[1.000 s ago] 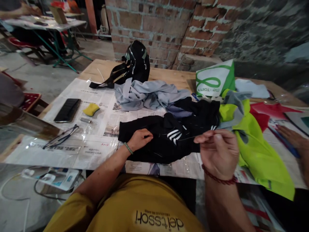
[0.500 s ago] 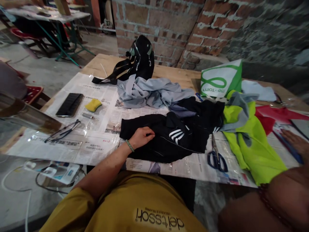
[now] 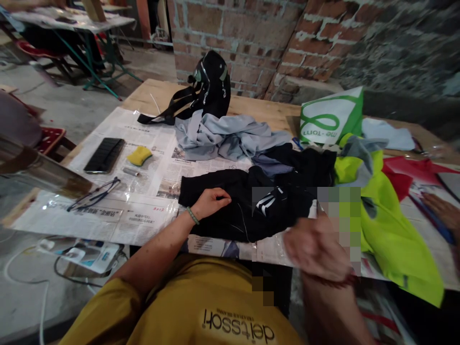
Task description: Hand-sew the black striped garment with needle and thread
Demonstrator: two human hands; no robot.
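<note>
A black garment [image 3: 212, 225] with white stripes lies crumpled in front of me on newspaper. My left hand [image 3: 212, 202], wearing a green bead bracelet, rests on it with thumb and forefinger closed in a pinch on the cloth. A thin pale line runs over the fabric to the right of those fingers. Above the garment's right end and nearer the camera is my right hand [image 3: 316, 247], with a dark red bracelet. It is blurred, fingers curled in; anything inside is hidden. Blocky squares around it cover part of the view.
Behind lie a grey cloth [image 3: 230, 136], a black bag [image 3: 213, 86] and a white-green bag [image 3: 330, 117]. A phone [image 3: 105, 155], yellow sponge [image 3: 139, 155], eyeglasses [image 3: 95, 194] and a bottle [image 3: 61, 179] are at left. A neon garment [image 3: 398, 239] and another person's hand [image 3: 440, 208] are at right.
My right hand has swung from the lower right corner leftward, close above the garment's right end. The neon garment has shifted right. My left hand stays in place. The scissors are now hidden.
</note>
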